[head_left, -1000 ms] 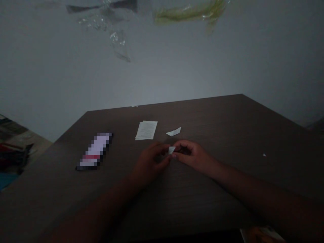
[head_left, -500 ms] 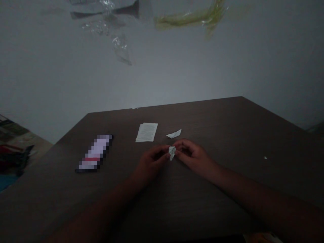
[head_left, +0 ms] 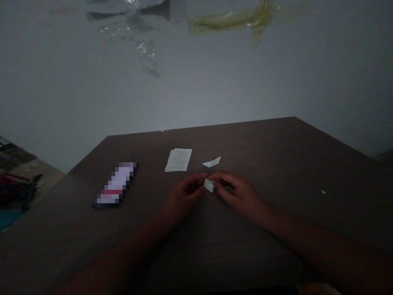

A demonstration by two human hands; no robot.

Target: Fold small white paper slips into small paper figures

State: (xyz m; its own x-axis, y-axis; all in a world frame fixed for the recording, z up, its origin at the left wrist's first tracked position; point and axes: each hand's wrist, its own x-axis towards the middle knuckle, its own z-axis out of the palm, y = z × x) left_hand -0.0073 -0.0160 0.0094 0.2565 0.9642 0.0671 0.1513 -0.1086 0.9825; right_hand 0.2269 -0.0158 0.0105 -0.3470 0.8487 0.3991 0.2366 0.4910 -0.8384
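A small folded piece of printed paper (head_left: 209, 185) is pinched between my two hands above the table. My left hand (head_left: 187, 194) grips its left side with thumb and fingers closed. On the opposite side, my right hand (head_left: 235, 190) holds it between thumb and forefinger. Just beyond my fingertips lies a folded paper boat (head_left: 211, 162). To its left rests a small stack of printed paper sheets (head_left: 179, 159).
A phone with a blurred-out screen (head_left: 118, 184) lies on the left of the brown table (head_left: 260, 143). A tiny white scrap (head_left: 323, 191) is at the right. Behind the table rises a pale wall (head_left: 215, 86) with clear and yellow tape (head_left: 233, 22) on it.
The folded paper has turned between my fingers and now looks squarer, its lower point less long. My right hand's fingers have shifted slightly. The boat and stack stay in place.
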